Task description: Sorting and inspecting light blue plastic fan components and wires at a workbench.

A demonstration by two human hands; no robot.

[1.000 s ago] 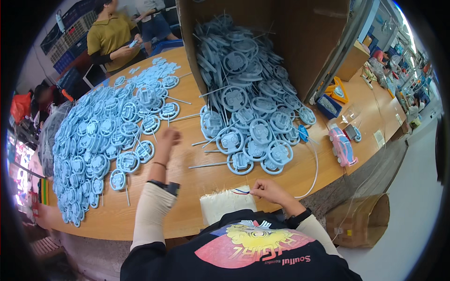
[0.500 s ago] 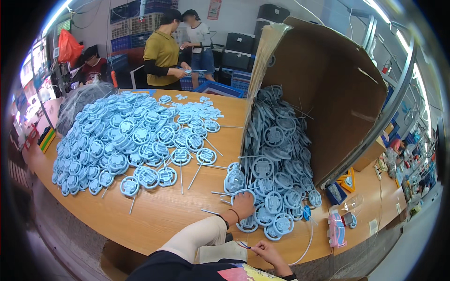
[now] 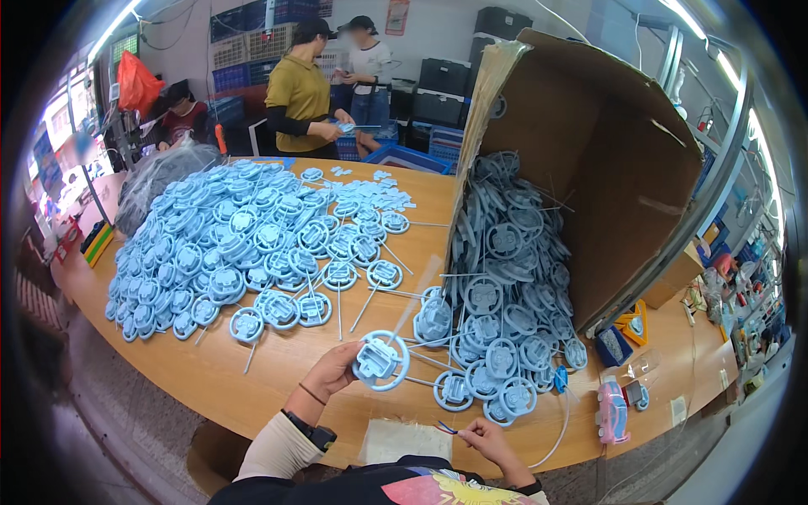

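Note:
My left hand [image 3: 336,368] grips a light-blue plastic ring piece [image 3: 383,360] by its left rim, above the table. The piece is like a small steering wheel, with a moulded block in its middle and a pale stick rising from it. Close to the table's near edge, the closed fingers of my right hand [image 3: 490,441] pinch a thin dark forked piece [image 3: 446,427]; its kind is too small to make out. More such ring pieces [image 3: 484,332] spill from a cardboard box [image 3: 606,160] lying on its side. A large heap of them [image 3: 227,236] covers the table's left half.
Small flat blue parts [image 3: 374,195] lie behind the heap. On the right are a pink and blue toy car [image 3: 613,411], a dark blue tray [image 3: 612,347], a yellow frame [image 3: 633,323] and a white cable [image 3: 562,438]. Other people [image 3: 305,88] stand beyond the wooden table [image 3: 210,379].
My left hand has come away from the pieces before the box, moving left and up with one ring piece in it. My right hand stays low, pinching the thin dark piece.

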